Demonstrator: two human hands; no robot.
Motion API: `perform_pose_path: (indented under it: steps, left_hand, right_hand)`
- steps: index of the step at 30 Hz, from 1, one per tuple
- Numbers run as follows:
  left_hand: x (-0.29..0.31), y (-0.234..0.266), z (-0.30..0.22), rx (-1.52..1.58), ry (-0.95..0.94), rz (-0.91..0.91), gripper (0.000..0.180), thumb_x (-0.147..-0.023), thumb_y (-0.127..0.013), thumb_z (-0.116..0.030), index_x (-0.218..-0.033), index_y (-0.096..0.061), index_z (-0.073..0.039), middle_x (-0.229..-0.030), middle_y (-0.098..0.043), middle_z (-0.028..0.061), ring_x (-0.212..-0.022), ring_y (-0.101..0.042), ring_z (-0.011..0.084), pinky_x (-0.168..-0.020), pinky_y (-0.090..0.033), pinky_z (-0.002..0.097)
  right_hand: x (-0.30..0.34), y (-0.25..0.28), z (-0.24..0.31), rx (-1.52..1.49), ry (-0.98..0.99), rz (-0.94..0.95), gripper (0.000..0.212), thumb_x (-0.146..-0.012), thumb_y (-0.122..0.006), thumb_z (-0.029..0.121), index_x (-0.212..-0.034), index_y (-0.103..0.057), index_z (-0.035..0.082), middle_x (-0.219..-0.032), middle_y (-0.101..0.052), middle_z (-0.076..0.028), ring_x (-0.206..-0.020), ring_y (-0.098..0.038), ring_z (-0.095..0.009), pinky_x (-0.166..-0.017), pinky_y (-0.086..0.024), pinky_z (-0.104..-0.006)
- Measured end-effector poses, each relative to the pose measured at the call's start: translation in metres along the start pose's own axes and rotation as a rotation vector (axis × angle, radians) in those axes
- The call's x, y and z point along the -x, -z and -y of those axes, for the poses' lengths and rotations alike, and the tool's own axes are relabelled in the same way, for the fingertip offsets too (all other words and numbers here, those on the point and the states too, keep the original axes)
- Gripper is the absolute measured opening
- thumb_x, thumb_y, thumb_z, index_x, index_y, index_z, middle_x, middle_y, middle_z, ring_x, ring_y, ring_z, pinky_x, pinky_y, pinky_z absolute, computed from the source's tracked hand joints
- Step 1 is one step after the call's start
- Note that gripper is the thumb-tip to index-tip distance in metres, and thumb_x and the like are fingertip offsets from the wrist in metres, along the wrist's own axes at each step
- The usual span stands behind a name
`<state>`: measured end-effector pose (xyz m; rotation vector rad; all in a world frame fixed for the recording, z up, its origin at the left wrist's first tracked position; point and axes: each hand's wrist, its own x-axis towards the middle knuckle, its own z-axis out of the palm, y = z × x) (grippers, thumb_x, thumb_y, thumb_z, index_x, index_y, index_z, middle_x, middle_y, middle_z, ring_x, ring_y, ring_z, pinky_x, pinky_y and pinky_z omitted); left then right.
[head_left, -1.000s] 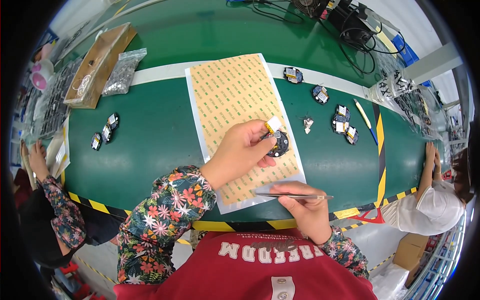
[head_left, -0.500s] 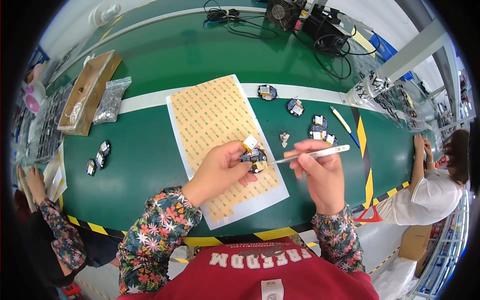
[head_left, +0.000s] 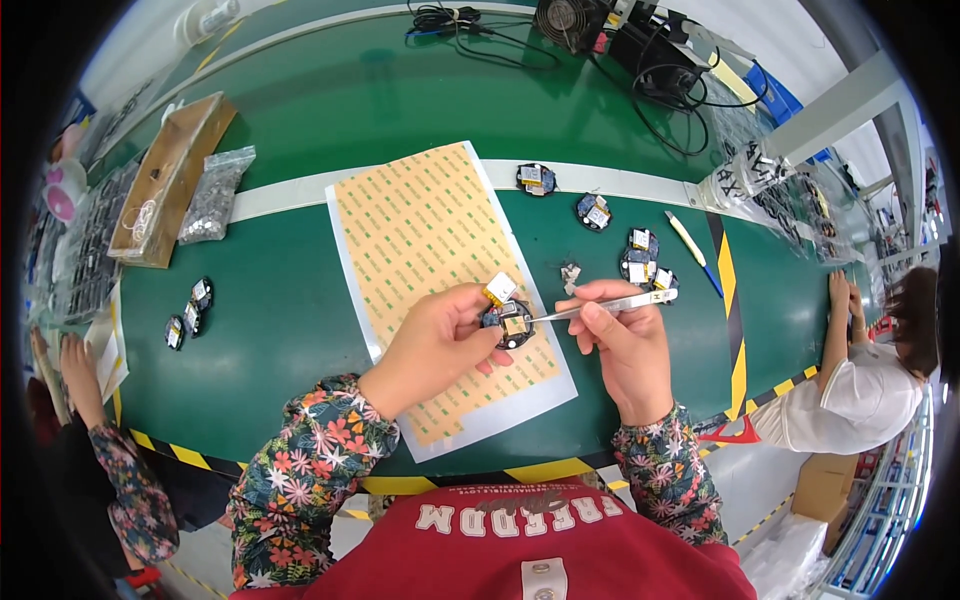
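Note:
Between its thumb and fingers, my left hand point(head_left: 440, 335) grips a round black electronic module point(head_left: 517, 338). A small silver battery point(head_left: 501, 289) with a yellow edge sticks up from the module's far side, and a tan adhesive patch point(head_left: 515, 325) lies on its face. My right hand point(head_left: 625, 335) is closed on metal tweezers point(head_left: 610, 304), whose tips reach the right side of the patch. Whether the tips pinch the patch is too small to tell. Beneath the module lies a tan sheet of adhesive pads point(head_left: 420, 240) on white backing.
Several similar modules point(head_left: 594, 211) lie at the right, near a craft knife point(head_left: 692, 252) and crumpled scraps point(head_left: 570, 276). More modules point(head_left: 190, 314) sit at the left. A wooden box point(head_left: 170, 185) and a bag of small parts point(head_left: 215, 195) stand behind them. Co-workers sit at both sides.
My right hand has moved slightly left with the tweezers, and their tips have come further over the module. The left hand still holds the module in nearly the same spot.

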<state>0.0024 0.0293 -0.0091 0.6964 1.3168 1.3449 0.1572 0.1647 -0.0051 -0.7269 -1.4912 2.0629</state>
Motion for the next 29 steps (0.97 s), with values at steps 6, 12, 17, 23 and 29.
perform_pose_path:
  steps: [6, 12, 17, 23, 29]
  left_hand:
    - [0.0, 0.0, 0.0, -0.012, 0.0, -0.002, 0.026, -0.083, -0.047, 0.004, -0.109, -0.048, 0.004, -0.088, -0.061, 0.0084, -0.071, -0.061, 0.0115, -0.057, -0.05, 0.0215]
    - [0.0, 0.001, 0.002, 0.007, -0.011, -0.002, 0.026, -0.083, -0.048, 0.004, -0.109, -0.048, 0.004, -0.087, -0.061, 0.0078, -0.07, -0.061, 0.0111, -0.056, -0.05, 0.0214]
    - [-0.001, 0.002, 0.003, 0.041, -0.017, -0.018, 0.025, -0.083, -0.049, 0.003, -0.107, -0.049, 0.003, -0.084, -0.06, 0.0058, -0.068, -0.06, 0.0102, -0.055, -0.049, 0.021]
    - [0.003, -0.001, -0.007, -0.037, 0.045, -0.091, 0.016, -0.082, -0.053, -0.001, -0.099, -0.052, -0.001, -0.08, -0.059, 0.0007, -0.064, -0.056, 0.0047, -0.052, -0.047, 0.0176]
    - [0.004, 0.002, -0.004, 0.052, 0.053, -0.092, 0.017, -0.082, -0.057, -0.006, -0.099, -0.053, -0.004, -0.08, -0.057, -0.001, -0.064, -0.053, 0.003, -0.05, -0.046, 0.0166]
  right_hand:
    - [0.001, -0.002, 0.0, 0.054, 0.027, -0.016, 0.016, -0.082, -0.056, 0.003, -0.097, -0.056, -0.001, -0.086, -0.064, -0.014, -0.067, -0.057, -0.01, -0.054, -0.044, -0.0204]
    - [0.01, -0.012, 0.003, 0.518, 0.368, 0.02, 0.015, -0.078, -0.06, 0.003, -0.092, -0.059, -0.002, -0.085, -0.063, -0.011, -0.069, -0.057, -0.014, -0.058, -0.046, -0.0224]
    - [0.017, -0.024, 0.009, 1.107, 1.097, 0.208, 0.02, -0.063, -0.062, -0.004, -0.082, -0.06, 0.003, -0.085, -0.062, -0.013, -0.062, -0.058, -0.024, -0.053, -0.046, -0.0298]
    - [0.022, -0.016, 0.014, 0.73, 0.855, 0.089, 0.012, -0.071, -0.062, 0.0, -0.082, -0.06, 0.001, -0.088, -0.061, -0.017, -0.07, -0.06, -0.023, -0.059, -0.049, -0.029]
    - [0.023, -0.015, 0.011, 0.497, 0.631, 0.105, 0.014, -0.077, -0.063, 0.011, -0.084, -0.06, 0.0, -0.087, -0.061, -0.018, -0.075, -0.061, -0.023, -0.064, -0.049, -0.0294]
